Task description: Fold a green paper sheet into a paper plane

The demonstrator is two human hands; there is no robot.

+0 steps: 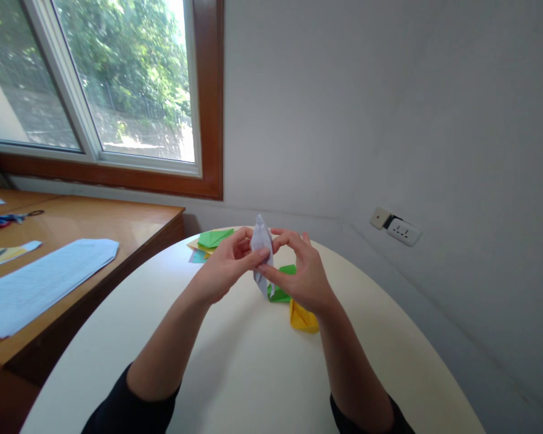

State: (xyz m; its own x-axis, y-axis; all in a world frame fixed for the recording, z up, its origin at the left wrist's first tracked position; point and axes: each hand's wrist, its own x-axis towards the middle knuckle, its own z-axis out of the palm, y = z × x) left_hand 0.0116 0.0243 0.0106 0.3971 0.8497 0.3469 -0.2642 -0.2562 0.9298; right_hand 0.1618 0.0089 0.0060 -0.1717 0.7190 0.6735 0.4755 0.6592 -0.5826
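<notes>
A white folded paper (261,236), long and pointed at its top, is held upright above the table between both hands. My left hand (224,265) pinches it from the left, its thumb lying across the front. From the right, my right hand (301,271) grips its edge between thumb and forefinger, with the other fingers partly hidden. Behind and below the right hand lies a green folded paper (278,294), partly covered by the hand. A yellow folded paper (303,318) sits nearer to me, beside the right wrist.
The round white table (235,374) carries a stack of coloured papers (212,239) at its far left. A wooden desk (149,220) on the left holds printed sheets (49,283) and scissors (11,219). A wall socket (403,231) is at the right.
</notes>
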